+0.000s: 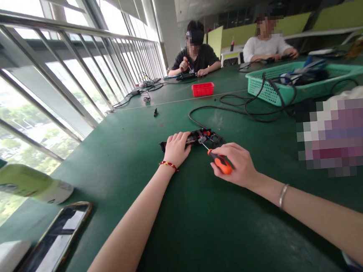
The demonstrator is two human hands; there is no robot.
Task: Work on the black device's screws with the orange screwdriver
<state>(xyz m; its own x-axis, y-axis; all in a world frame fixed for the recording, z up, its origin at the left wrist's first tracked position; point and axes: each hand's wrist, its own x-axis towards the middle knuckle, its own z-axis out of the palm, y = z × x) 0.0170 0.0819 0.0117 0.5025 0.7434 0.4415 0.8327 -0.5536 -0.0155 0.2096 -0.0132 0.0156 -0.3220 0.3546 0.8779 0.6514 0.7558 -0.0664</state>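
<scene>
bottle (24, 182): white and green, lying on its side at the near left edge of the surface (191, 227), by the window railing.
phone (48, 247): flat, screen up, near left, just nearer to me than the bottle.
left hand (176, 147): palm down, red bead bracelet at the wrist. My grip is closed over the left end of the black device, fingers curled across its top.
black device (202, 136): long, low, open on top, with small red and white parts showing. It lies flat at mid-surface, under my left hand and just beyond my right.
red tray (203, 89): small, far of the device, well apart from it.
screwdriver (220, 163): orange handle, thin shaft slanting far-left. The tip is at the device's open middle; I cannot tell whether it seats in a screw.
right hand (237, 163): grip wrapped around the screwdriver handle, thumb on top, metal bangle at the wrist.
cable (245, 110): black, looping from the device's far side towards the right.
green basket (269, 91): far right, holding cables and dark items.
two people (195, 53): seated at the far end, hands on their own work.
</scene>
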